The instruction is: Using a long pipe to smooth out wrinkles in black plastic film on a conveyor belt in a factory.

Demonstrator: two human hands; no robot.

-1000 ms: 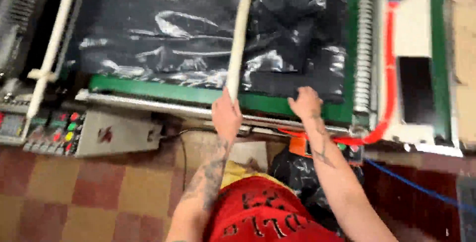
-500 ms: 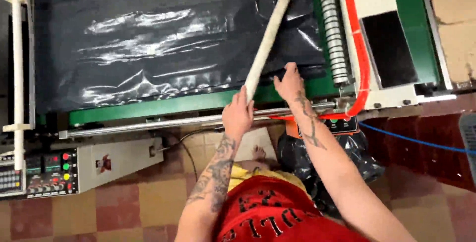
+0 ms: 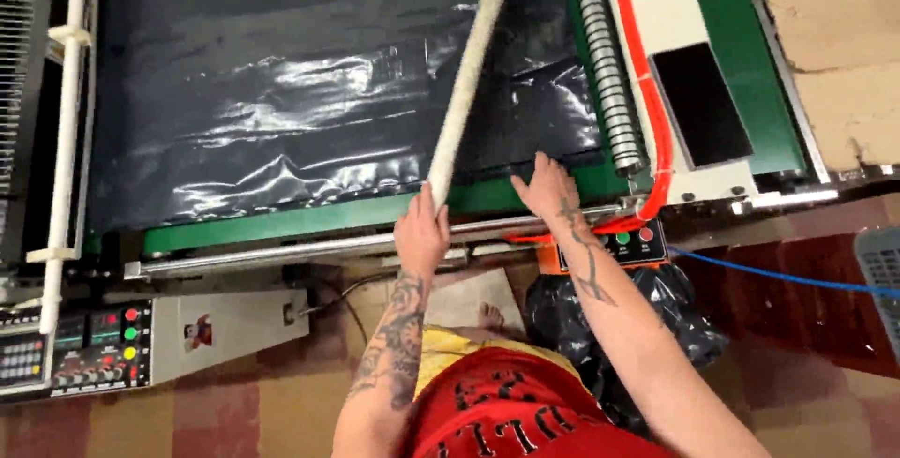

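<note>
You are smoothing the black plastic sheet (image 3: 309, 120) on the green belt (image 3: 281, 224): your left hand (image 3: 422, 231) is clenching the near end of the white rod (image 3: 464, 83) slanting across the sheet, while your right hand (image 3: 546, 186) is pressing flat, fingers spread, on the sheet's near right corner. Next, likely sweeping the rod across, you are needing clearance from the coiled spring roller (image 3: 605, 64) and red hose (image 3: 647, 74) just right of the sheet.

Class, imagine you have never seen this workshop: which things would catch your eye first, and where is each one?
First, the long pale rod slanting across the middle, its near end in the grip of the left hand. Under it a glossy, wrinkled black plastic sheet covers most of the green machine bed, and the right hand lies flat on its near right corner. At the right, a bright red hose runs beside a ribbed metal roller.
</note>
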